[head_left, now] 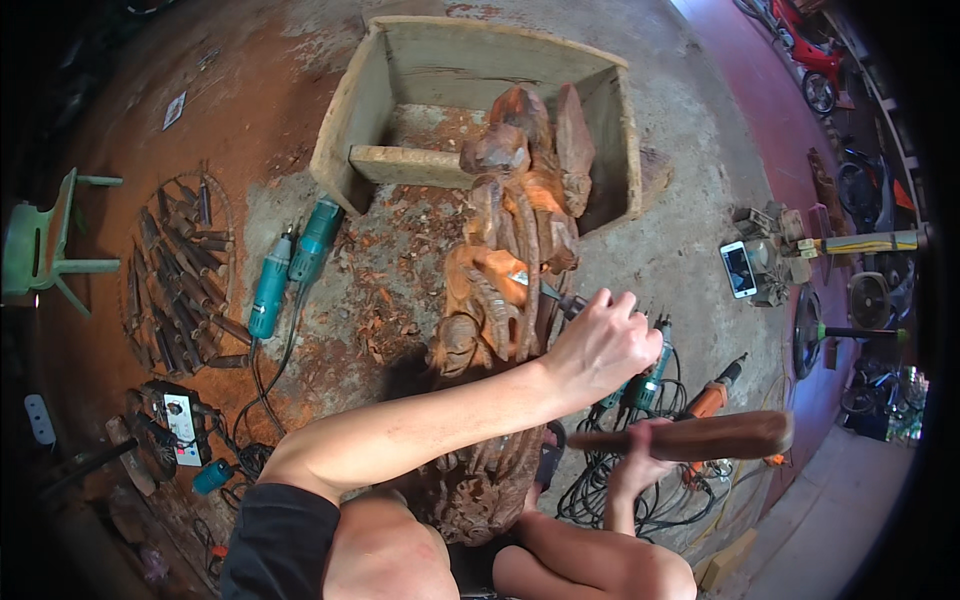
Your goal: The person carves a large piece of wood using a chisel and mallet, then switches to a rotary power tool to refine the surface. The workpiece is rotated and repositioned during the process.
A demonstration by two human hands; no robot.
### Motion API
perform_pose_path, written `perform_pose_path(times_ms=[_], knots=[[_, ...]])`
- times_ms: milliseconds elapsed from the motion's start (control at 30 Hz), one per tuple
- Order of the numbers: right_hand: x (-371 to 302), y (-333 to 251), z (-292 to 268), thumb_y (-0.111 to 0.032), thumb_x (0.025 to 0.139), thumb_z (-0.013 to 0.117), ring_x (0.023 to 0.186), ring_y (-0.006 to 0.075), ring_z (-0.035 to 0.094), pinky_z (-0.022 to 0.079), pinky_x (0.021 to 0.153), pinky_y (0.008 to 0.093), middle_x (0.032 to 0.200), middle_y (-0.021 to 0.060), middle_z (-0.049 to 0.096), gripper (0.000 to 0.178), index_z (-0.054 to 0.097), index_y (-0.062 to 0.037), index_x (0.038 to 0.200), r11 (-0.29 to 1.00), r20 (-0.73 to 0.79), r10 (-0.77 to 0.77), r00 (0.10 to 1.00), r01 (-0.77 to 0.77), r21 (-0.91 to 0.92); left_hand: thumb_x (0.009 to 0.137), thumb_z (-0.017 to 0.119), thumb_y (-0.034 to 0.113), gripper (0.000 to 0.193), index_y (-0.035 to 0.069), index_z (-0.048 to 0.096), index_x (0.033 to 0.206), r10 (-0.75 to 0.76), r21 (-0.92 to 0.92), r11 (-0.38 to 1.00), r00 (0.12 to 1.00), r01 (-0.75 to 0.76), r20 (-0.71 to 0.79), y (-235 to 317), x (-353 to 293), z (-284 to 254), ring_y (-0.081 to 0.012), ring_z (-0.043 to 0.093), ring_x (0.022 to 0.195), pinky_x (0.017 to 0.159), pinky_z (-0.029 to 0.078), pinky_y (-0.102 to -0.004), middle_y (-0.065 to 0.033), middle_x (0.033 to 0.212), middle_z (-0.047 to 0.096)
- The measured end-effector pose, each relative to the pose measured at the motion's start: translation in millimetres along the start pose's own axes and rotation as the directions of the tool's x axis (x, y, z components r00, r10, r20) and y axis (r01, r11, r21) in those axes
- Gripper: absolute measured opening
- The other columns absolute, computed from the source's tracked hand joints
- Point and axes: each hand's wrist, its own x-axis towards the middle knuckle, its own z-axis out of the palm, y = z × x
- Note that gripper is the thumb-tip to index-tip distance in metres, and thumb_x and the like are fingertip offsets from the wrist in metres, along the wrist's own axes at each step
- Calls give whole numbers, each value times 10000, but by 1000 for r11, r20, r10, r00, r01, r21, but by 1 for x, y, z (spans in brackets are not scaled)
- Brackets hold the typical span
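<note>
A long carved wooden sculpture [505, 300] stretches away from between my legs, its far end inside a wooden box. Reaching across it, my left hand [610, 345] is closed around the handle of a chisel [570, 303]. The chisel's blade meets a freshly cut orange patch near the sculpture's middle. To the right and nearer to me, my right hand [648, 445] grips a brown wooden mallet [725, 437], smeared by motion. The mallet is apart from the chisel.
The open wooden box [345, 110] stands at the far side. Teal power tools [268, 290] lie left, beside a basket of chisels [180, 280]. Right are an orange power tool [708, 400], tangled cords [600, 490] and a phone [738, 270]. Wood chips [385, 290] litter the floor.
</note>
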Motion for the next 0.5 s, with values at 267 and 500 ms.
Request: perform_pose_path(times_ms=[267,500], knots=[[-2,-9,4,20,823,747,879,157,591,505,808,332,1008,74,609,258,581,-25,1015,1000,32,-21,999,20,19,773,689,153,104,104,604,739,0,-74,997,999,-3,-42,-5,-5,-17,-204,594,775,687,486,-369,-22,700,591],[3,-29,-4,65,775,775,853,165,635,528,788,299,977,82,612,543,496,-32,1230,968,184,-91,979,131,-215,768,673,145,123,120,566,713,60,-109,992,993,-71,-106,-5,-5,-33,-177,591,728,646,492,-340,1,664,549]])
